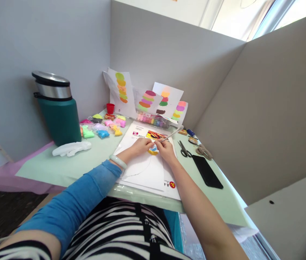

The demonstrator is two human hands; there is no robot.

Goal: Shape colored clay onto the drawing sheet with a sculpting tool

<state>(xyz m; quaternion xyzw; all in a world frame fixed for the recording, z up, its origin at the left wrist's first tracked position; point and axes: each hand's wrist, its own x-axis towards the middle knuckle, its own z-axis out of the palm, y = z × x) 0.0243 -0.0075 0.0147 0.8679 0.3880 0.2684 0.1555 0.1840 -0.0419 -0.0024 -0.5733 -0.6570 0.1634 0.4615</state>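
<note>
My left hand [142, 145] and my right hand [164, 149] meet fingertip to fingertip over the middle of a white sheet [150, 175]. A thin pale stick [173, 133] with a rounded end points up and right out of my right hand's closed fingers. The fingers of my left hand are pinched together, and what they hold is too small to make out. Just below the fingertips a small blue and yellow patch [153, 151] shows on the paper. A thin curved pencil line [139, 174] runs across the sheet. The sheet lies on a printed white pad [173, 187].
Left stand a green flask [61, 121] and a white object [71, 148]; several bags of coloured clay [103, 133] and a red cup [110, 108] lie behind. Right are scissors [184, 150] and a black phone-like slab [207, 171]. Colour-swatch papers [122, 90] lean on the partition [169, 50].
</note>
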